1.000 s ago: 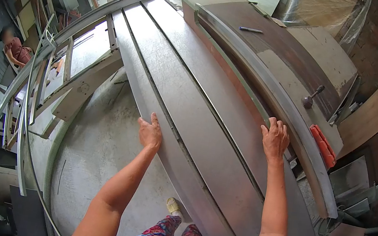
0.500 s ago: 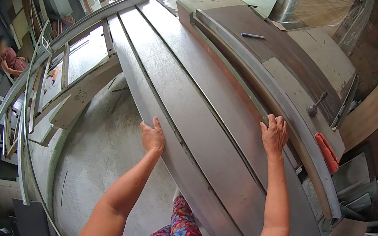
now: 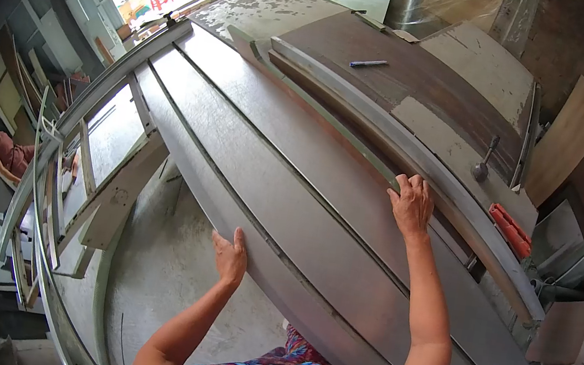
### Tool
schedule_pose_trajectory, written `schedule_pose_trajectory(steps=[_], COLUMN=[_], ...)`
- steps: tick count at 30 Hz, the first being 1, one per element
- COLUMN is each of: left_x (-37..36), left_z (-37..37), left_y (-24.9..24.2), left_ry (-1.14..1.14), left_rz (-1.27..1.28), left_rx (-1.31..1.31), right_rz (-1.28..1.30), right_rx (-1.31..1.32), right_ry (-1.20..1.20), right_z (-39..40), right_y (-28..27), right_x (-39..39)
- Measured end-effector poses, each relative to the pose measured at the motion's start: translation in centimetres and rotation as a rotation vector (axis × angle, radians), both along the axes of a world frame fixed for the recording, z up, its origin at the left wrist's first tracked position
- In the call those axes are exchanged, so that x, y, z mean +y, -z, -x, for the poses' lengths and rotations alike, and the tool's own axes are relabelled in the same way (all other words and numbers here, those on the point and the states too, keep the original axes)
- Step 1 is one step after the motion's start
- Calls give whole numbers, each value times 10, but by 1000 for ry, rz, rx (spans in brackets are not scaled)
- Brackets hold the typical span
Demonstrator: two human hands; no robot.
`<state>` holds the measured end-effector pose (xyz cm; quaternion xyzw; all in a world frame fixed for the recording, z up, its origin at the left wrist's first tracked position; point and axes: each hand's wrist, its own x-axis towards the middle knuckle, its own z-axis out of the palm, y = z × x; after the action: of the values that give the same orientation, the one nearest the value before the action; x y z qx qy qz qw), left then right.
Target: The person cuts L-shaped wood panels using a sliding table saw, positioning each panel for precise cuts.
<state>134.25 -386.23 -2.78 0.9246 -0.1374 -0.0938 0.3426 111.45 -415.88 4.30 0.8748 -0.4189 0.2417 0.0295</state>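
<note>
A long grey metal panel (image 3: 291, 190) with dark grooves running along it lies in front of me. On its near left edge rests my left hand (image 3: 229, 254), thumb up and the fingers partly hidden at the edge. My right hand (image 3: 412, 202) is at the far edge, its bent fingers over the rim beside a greenish and reddish strip (image 3: 346, 144). Beyond that strip runs a raised grey rail (image 3: 390, 122).
A brown worktop (image 3: 412, 72) behind the rail carries a pen (image 3: 368, 64), a metal-handled tool (image 3: 485, 161) and a red object (image 3: 509, 229). Slatted framework (image 3: 86, 161) stands left; a person (image 3: 9, 150) is beyond it. A wood sheet (image 3: 570, 139) leans right.
The view has turned, so the panel and worktop appear shifted left and the left hand lower. Both hands remain on the panel's edges.
</note>
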Motion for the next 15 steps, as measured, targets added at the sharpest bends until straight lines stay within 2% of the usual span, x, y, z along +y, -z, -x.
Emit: schedule_pose_trajectory(steps=[3,6,12,15], left_x=[-5,-7,-48,-72], left_z=[-4,-39,-98,-126], left_y=[-24,0,-15,-18], left_ry=[18,92,48,51], left_rz=[-20,0,-117,-205], left_rx=[22,-231,-257,-384], right_rz=[-6,-16,-44,-69], right_rx=[0,22,50,62], right_ry=[14,19,34,50], right_z=[-7,-8,-15,-20], right_y=[0,0,-2,1], right_x=[0,1,-2,-3])
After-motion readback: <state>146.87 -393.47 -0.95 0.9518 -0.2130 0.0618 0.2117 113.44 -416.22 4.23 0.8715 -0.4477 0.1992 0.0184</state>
